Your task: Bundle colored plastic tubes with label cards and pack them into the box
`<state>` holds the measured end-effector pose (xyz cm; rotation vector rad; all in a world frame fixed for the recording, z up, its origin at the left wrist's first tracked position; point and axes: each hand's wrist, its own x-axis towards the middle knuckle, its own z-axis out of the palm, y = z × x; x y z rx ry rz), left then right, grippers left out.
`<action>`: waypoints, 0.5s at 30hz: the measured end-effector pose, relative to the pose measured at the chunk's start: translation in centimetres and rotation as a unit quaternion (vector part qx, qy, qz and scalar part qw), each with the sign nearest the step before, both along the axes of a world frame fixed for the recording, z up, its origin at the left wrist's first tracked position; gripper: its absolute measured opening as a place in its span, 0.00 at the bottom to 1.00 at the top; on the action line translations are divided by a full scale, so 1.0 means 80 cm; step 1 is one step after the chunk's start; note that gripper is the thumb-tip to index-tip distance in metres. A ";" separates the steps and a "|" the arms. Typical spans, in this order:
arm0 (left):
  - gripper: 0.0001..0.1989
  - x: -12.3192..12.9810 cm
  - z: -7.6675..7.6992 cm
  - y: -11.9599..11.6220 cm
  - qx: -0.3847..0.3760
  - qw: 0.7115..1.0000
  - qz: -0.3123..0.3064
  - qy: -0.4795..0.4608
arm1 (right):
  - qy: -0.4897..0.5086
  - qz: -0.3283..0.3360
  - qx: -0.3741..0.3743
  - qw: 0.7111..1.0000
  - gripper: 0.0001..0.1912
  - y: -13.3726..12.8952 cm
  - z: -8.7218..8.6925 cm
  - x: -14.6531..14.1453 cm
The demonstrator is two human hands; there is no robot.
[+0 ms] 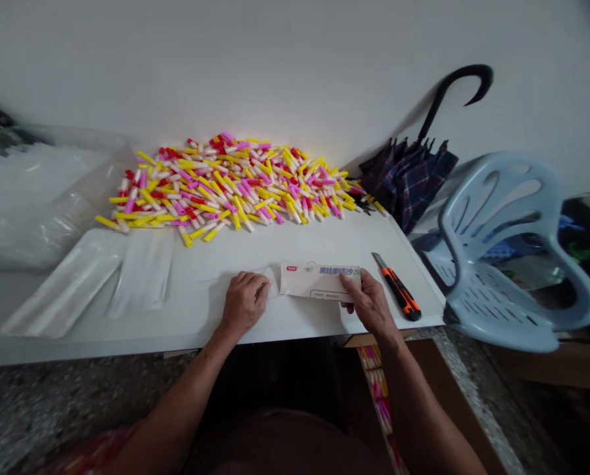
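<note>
My right hand (pixel 367 297) is closed on the right end of a flat white printed packet (pixel 307 280), thumb on its front. The packet is held over the table's near edge, and red and blue-purple print shows on its face. Just left of it, my left hand (pixel 245 301) is curled closed on what looks like a clear plastic bag (pixel 273 280), whose edge reaches toward the packet. A small dark mark or object shows at the left fingers; I cannot make out what it is. Right of my right hand lies an orange and black utility knife (pixel 398 288).
A wide heap of small tubes (pixel 235 181), white with yellow, pink or red ends, lies against the wall. Flat clear plastic bags (pixel 70 284) and a large plastic sack (pixel 52 198) are at left. A folded umbrella (pixel 408 175) and blue-grey chair (pixel 513 264) stand right. Below sits an open carton (pixel 438 382).
</note>
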<state>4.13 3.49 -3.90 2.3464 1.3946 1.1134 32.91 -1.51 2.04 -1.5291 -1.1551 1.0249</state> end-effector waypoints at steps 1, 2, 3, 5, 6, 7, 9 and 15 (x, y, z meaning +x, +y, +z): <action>0.06 0.000 0.000 0.000 0.003 1.000 0.001 0.004 | 0.003 0.005 -0.004 1.000 0.21 0.001 0.001 0.001; 0.06 0.000 -0.001 0.000 0.005 1.000 0.003 0.009 | 0.005 0.011 -0.009 1.000 0.22 0.002 0.002 0.003; 0.06 0.001 -0.001 0.000 0.006 1.000 0.005 0.014 | 0.006 0.016 -0.014 1.000 0.21 0.002 0.004 0.004; 0.06 0.001 -0.001 0.000 0.007 1.000 0.010 0.022 | 0.002 0.026 -0.021 0.999 0.21 0.003 0.010 0.007; 0.06 0.001 -0.001 0.000 0.007 1.000 0.012 0.026 | -0.003 0.034 -0.026 0.999 0.20 0.003 0.013 0.008; 0.06 0.001 0.000 0.000 0.007 0.999 0.012 0.029 | -0.009 0.042 -0.033 0.999 0.20 0.004 0.016 0.009; 0.06 0.001 0.001 -0.001 0.009 0.999 0.010 0.036 | -0.018 0.060 -0.048 0.997 0.21 0.005 0.021 0.011; 0.08 0.002 0.002 -0.002 0.019 0.998 0.012 0.067 | -0.025 0.112 -0.072 0.991 0.21 0.014 0.019 0.023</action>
